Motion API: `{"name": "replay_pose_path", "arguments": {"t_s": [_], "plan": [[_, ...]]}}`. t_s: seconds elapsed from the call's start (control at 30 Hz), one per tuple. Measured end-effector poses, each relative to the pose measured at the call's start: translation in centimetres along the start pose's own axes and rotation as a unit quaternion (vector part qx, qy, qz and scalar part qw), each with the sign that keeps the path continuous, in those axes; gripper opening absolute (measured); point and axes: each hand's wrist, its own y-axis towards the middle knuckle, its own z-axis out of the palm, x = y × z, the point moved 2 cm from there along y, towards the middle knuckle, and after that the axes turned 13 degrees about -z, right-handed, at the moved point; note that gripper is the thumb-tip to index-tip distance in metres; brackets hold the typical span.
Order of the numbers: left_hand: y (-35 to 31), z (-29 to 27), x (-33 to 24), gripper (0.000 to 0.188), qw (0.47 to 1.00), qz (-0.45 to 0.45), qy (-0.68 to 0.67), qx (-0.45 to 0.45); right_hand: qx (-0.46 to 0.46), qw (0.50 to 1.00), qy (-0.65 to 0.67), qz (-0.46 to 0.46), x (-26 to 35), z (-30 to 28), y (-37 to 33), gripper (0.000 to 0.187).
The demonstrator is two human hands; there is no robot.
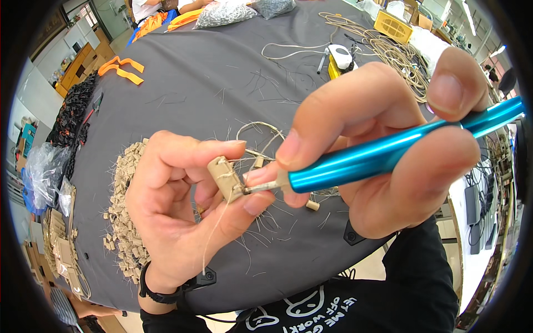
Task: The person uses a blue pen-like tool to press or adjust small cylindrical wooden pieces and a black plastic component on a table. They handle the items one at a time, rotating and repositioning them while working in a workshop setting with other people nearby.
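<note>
My left hand [183, 194] pinches a small tan fabric roll [224, 178] between thumb and fingers. Thin loose threads trail from the roll's ends. In my right hand [383, 144] is a shiny blue pen-shaped tool [366, 158] with a thin metal tip. The dark end of that tip touches the roll's lower end, beside my left thumb. Behind my hands lies a tan cord loop [261, 126]. A similar small tan roll [312, 205] rests on the cloth below the tool. The tool's exact kind cannot be made out.
A heap of small tan rolls [125, 205] lies left of my left hand on the dark grey tablecloth [189, 72]. Coiled tan cord [400, 58], a white and yellow tape measure [340, 57] and orange straps [122, 69] lie farther off. People sit at the far edge.
</note>
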Motion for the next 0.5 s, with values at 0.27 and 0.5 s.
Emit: {"name": "replay_pose_path", "arguments": {"t_s": [0.27,0.5], "plan": [[0.0,-0.1,-0.2,0.037,1.000,0.020,0.002,0.003,0.082,0.992,0.040,-0.086,-0.8,-0.7,0.3,0.033],[-0.8,-0.5,-0.5,0.061,0.986,-0.141,0.076,-0.038,-0.029,0.999,0.019,-0.019,-0.2,0.0,-0.2,0.032]]}}
